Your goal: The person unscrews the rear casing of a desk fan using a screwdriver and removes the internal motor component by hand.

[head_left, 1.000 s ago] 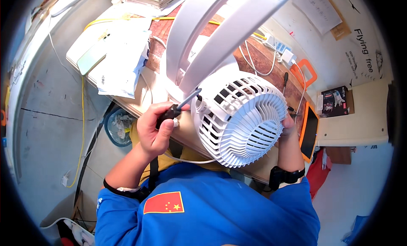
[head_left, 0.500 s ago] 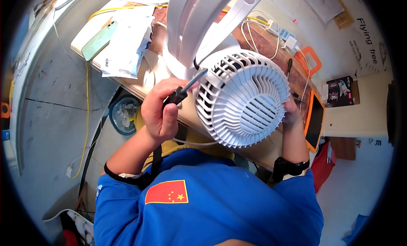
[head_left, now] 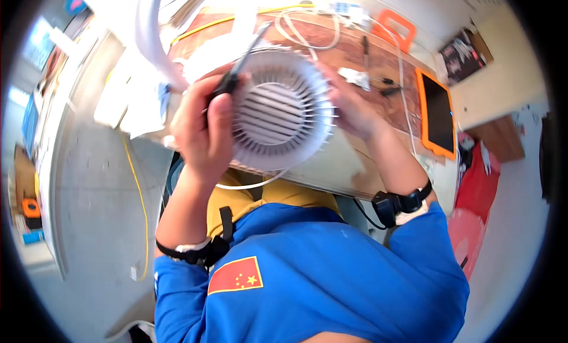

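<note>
The fan has come up closer, over the desk's edge. Left hand clenches a screwdriver at its rim; right hand grips the far side. Grille looks on, so work remains.

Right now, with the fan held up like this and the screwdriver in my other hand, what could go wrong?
The left hand grips the screwdriver with its tip near the white fan; a slip could jab the grille. Only the right hand steadies the fan's rim, clear of the desk, so it might twist or drop. The white cable looping below could snag.
</note>
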